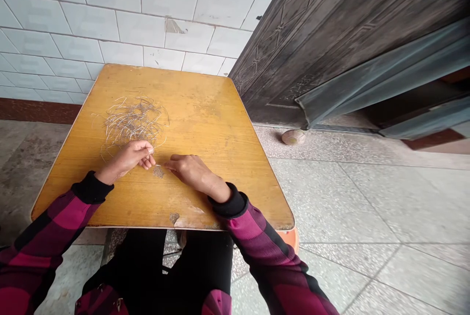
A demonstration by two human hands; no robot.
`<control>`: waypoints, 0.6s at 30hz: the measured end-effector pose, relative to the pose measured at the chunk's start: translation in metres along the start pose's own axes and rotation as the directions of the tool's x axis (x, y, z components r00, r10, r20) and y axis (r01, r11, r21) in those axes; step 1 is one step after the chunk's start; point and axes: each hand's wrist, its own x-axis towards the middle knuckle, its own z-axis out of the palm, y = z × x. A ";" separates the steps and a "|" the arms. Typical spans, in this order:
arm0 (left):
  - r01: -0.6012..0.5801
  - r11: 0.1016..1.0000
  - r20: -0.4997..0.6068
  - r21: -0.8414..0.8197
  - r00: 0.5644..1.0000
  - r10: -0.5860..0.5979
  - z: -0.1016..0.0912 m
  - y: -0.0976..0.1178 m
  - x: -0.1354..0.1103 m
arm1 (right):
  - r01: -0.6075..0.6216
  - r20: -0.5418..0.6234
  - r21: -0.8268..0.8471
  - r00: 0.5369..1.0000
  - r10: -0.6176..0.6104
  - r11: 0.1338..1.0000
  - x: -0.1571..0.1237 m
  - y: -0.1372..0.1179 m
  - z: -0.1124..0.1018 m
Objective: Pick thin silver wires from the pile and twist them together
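Observation:
A loose tangle of thin silvery wires (132, 121) lies on the worn yellow wooden table (205, 109), left of centre. My left hand (131, 157) rests just below the tangle, fingers curled in a pinch on one thin wire. My right hand (191, 170) lies beside it on the table, fingertips pinched on the other end of what looks like the same short wire (160, 165). Both sleeves are magenta and black plaid.
The table stands against a white tiled wall (110, 16). A dark carved metal door (330, 36) is on the right, with a small round object (293, 136) on the stone floor at its foot. An orange stool edge (290, 237) shows under the table's right corner.

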 end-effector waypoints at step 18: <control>0.050 0.998 -0.010 0.029 0.999 -0.050 0.015 -0.005 -0.001 | 0.067 -0.015 -0.050 0.998 -0.068 0.997 -0.005 0.022 -0.006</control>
